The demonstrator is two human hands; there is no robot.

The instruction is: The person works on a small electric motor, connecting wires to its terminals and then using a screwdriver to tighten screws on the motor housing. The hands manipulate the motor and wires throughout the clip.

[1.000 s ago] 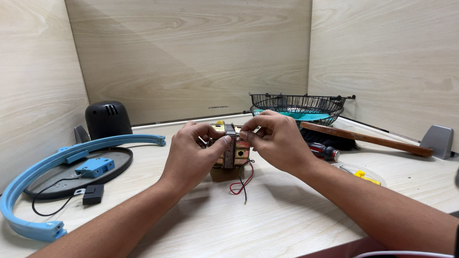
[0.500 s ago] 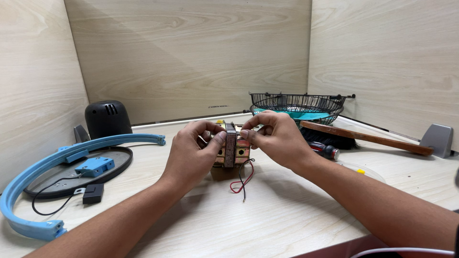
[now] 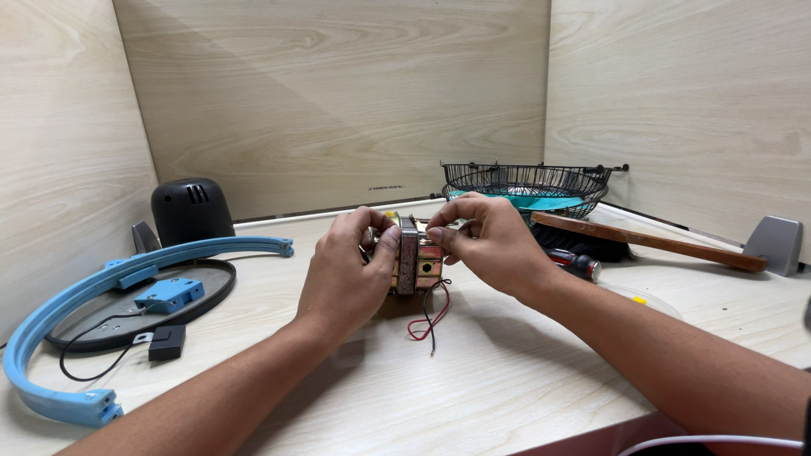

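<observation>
While gripped from both sides, small motor (image 3: 416, 263) kept steady mid-bench: left hand (image 3: 346, 270) fingers clasping body, right hand (image 3: 490, 243) fingers pinching top.

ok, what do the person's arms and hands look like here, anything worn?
Both forearms are bare up to the frame edge: no sleeves, gloves or watch in view. The left hand and right hand show no rings or markings. Nails are short and unpainted.

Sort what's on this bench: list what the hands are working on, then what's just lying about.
In hand:
small metal motor block with red and black wires, in left hand and right hand

Lying about:
blue plastic arc
black dome cover
black wire basket
wooden-handled brush
</observation>
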